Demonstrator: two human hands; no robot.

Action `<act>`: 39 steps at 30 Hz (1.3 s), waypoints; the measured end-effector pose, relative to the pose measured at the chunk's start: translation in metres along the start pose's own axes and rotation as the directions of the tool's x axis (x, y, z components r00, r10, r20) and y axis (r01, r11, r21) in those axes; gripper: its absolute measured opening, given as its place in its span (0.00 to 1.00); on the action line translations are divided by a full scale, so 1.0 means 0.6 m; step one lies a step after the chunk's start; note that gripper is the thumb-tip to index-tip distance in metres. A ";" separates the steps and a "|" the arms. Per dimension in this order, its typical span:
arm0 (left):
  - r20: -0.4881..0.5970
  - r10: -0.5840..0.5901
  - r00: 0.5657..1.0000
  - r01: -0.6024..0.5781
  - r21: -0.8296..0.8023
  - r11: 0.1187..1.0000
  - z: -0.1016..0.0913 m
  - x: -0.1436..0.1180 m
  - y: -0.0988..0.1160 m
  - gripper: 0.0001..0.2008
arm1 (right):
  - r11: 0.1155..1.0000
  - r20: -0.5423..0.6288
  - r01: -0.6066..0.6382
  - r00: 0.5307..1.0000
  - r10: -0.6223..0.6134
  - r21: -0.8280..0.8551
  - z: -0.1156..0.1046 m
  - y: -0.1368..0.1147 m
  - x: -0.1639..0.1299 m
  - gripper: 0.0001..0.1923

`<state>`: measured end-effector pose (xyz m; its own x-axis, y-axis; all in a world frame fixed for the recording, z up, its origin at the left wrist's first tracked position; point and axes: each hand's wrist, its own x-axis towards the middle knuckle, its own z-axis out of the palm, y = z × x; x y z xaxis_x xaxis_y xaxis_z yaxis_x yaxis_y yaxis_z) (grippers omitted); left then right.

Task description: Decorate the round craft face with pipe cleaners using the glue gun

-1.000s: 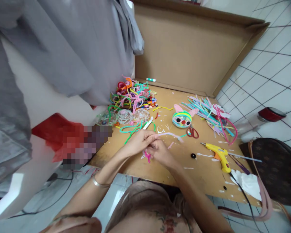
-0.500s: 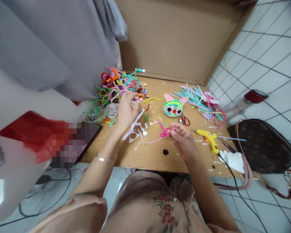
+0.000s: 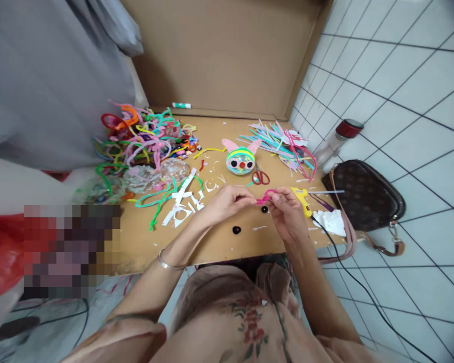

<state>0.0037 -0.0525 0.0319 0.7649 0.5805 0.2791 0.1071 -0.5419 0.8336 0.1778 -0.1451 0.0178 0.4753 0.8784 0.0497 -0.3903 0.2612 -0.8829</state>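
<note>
Head view, looking down at a cardboard table (image 3: pixel 227 242) strewn with craft stuff. Left hand (image 3: pixel 224 200) and right hand (image 3: pixel 287 214) meeting over the near middle of the table, both pinching a pink pipe cleaner (image 3: pixel 265 196): fingers of each hand closed together on it, one hand at each end of a small loop held just above the board. Black bead (image 3: pixel 236 230) lying on the table just nearer than the left hand; a second dark bead (image 3: pixel 264 209) beneath the loop. Beyond the hands, toward the table's far edge: red scissors (image 3: pixel 261 177), then a striped round face (image 3: pixel 241 160) with pink ears and goggle eyes. Glue gun (image 3: pixel 301 197) just right of the right hand, cord trailing off the near edge, white tissue (image 3: pixel 330 222) beside it. Heap of bent pipe cleaners (image 3: pixel 144 136) at the far left of the table, white paper scraps (image 3: pixel 185 204) between heap and left hand, bundle of straight stems (image 3: pixel 283 143) at the far right. Brown bag (image 3: pixel 363 194) and red-capped bottle (image 3: pixel 338 141) off the table's right edge, on tile. Grey cloth (image 3: pixel 53 75) hanging at the left. Step in hand, by the look of it: bending or twisting the pink stem into shape. Next move likely calls for a firm pinch at the crossing while the other hand turns the free end.
</note>
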 end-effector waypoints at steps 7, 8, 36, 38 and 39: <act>-0.231 0.217 0.948 -0.095 0.448 0.889 -0.002 -0.046 -0.044 0.16 | 0.997 0.012 -0.058 0.998 0.057 0.059 -0.030 -0.049 -0.027 0.14; -0.279 0.249 0.927 -0.078 0.507 0.858 -0.013 -0.052 -0.048 0.17 | 0.997 0.020 -0.073 0.997 0.073 0.005 -0.030 -0.052 -0.037 0.13; -0.201 -0.684 0.701 -0.106 -0.978 0.179 0.053 -0.111 0.067 0.20 | 0.551 0.372 0.365 0.922 -0.105 -0.750 -0.010 -0.029 -0.190 0.08; -0.120 -0.664 0.738 -0.085 -0.993 0.085 0.019 -0.103 0.071 0.25 | 0.541 0.351 0.338 0.933 -0.084 -0.770 -0.018 -0.031 -0.190 0.11; -0.125 -0.652 0.748 -0.096 -0.992 0.079 0.004 -0.100 0.072 0.26 | 0.539 0.344 0.327 0.936 -0.072 -0.776 -0.020 -0.033 -0.191 0.13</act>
<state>-0.0359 -0.1123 0.0499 0.4227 0.8633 -0.2758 -0.6954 0.5041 0.5121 0.1406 -0.2555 0.0241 0.2016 0.9414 0.2706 0.5569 0.1171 -0.8223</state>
